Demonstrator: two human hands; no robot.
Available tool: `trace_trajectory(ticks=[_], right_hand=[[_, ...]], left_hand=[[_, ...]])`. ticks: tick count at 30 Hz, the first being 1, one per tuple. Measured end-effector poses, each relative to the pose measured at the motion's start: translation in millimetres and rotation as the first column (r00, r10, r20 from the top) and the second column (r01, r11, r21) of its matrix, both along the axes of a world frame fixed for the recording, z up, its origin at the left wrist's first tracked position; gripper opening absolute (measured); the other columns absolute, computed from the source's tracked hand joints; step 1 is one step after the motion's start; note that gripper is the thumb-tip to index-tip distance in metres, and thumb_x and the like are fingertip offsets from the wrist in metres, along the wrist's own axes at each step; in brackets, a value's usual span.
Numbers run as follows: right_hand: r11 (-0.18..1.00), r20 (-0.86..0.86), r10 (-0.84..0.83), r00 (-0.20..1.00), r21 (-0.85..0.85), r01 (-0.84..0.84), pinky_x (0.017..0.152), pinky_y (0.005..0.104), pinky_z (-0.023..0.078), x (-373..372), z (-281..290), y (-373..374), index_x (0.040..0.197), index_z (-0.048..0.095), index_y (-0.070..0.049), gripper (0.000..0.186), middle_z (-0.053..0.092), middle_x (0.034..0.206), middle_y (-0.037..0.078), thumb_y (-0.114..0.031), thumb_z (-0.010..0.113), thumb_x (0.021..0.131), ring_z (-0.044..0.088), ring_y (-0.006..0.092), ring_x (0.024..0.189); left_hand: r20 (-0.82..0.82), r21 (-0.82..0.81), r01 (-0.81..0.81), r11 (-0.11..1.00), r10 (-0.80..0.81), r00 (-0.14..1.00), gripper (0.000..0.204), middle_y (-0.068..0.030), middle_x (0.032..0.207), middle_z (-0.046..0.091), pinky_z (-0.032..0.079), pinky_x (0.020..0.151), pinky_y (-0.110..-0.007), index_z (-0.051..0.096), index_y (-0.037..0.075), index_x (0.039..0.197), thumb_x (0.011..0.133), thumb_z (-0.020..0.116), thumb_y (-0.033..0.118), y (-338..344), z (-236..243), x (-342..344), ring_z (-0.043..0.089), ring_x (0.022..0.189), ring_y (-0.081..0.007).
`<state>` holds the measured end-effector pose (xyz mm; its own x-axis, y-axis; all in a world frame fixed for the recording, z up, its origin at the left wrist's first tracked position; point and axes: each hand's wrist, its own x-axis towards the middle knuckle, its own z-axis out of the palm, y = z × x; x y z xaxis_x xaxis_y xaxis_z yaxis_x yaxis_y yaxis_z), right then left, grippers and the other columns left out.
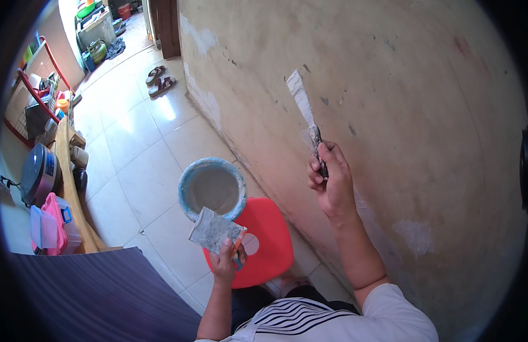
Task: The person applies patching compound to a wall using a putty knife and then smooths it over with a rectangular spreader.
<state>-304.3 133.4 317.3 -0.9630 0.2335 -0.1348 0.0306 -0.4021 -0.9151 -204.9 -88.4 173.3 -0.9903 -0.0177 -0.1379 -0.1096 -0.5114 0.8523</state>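
My right hand [330,174] is closed round the dark handle of a putty knife [301,98], raised in front of the wall. White paste coats its blade, which points up and away from me. In my left hand [225,263] is a wide scraper [213,229] with an orange and blue handle; dried grey-white filler covers its flat blade. That blade overlaps the near rim of a blue bucket [184,200] in view; whether they touch I cannot tell. Greyish material lies inside the bucket, which stands at the far edge of a red plastic stool [273,239].
The beige wall [400,142] on the right has chipped spots and white patches [415,236]. Sandals [160,85] lie on the tiled floor [135,148]. A wooden bench [67,188] at the left holds a rice cooker [39,174] and pink-lidded box [60,225]. Dark striped fabric [98,290] spreads lower left.
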Motion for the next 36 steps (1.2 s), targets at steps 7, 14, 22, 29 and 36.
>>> trace_trajectory(ticks=[7,14,22,29,36], right_hand=[[0.99,0.03,-0.109,0.994,-0.091,0.111,0.046,0.0208,0.031,-8,8,-2,0.106,0.051,-0.011,0.016,0.048,0.076,-0.001,-0.024,0.057,0.1,0.036,0.0048,0.055],[0.992,0.119,-0.098,0.988,0.088,0.087,0.043,0.0206,0.03,42,18,-9,0.109,0.047,-0.012,0.017,0.047,0.076,-0.001,-0.024,0.055,0.101,0.035,0.0045,0.053],[0.995,0.036,-0.103,0.994,0.004,0.103,0.043,0.021,0.029,-9,25,-12,0.101,0.046,-0.012,0.012,0.046,0.076,0.0,-0.022,0.053,0.102,0.035,0.0055,0.053],[0.99,0.138,-0.134,0.981,0.052,0.128,0.043,0.0213,0.029,69,16,1,0.104,0.046,-0.013,0.013,0.046,0.077,0.0,-0.024,0.053,0.102,0.035,0.0054,0.052],[0.989,0.109,-0.147,0.983,0.031,0.145,0.041,0.0212,0.028,38,16,13,0.103,0.046,-0.015,0.012,0.044,0.074,-0.001,-0.025,0.053,0.102,0.035,0.0055,0.051]], left_hand=[[0.127,0.05,-0.081,0.995,0.074,0.989,0.031,-0.0053,0.061,0.05,0.041,0.04,-0.029,0.054,0.001,0.096,0.098,0.047,0.03,-12,-17,-47,0.049,0.044,-0.0147],[0.127,0.122,-0.162,0.979,0.146,0.981,0.028,-0.005,0.062,0.049,0.04,0.038,-0.029,0.05,0.004,0.095,0.098,0.048,0.032,-6,-41,-76,0.049,0.044,-0.0146],[0.152,0.053,-0.183,0.982,0.174,0.973,0.03,-0.005,0.056,0.049,0.04,0.039,-0.029,0.048,0.006,0.084,0.101,0.046,0.03,-7,-48,-81,0.049,0.042,-0.0151],[0.116,0.098,-0.156,0.983,0.144,0.983,0.025,-0.0044,0.061,0.049,0.041,0.039,-0.029,0.047,0.005,0.093,0.101,0.047,0.029,-2,-44,-77,0.049,0.044,-0.0141],[0.085,0.053,-0.14,0.989,0.136,0.987,0.025,-0.0048,0.062,0.049,0.042,0.04,-0.029,0.048,0.005,0.095,0.101,0.046,0.028,-12,-50,-75,0.049,0.044,-0.0139]])
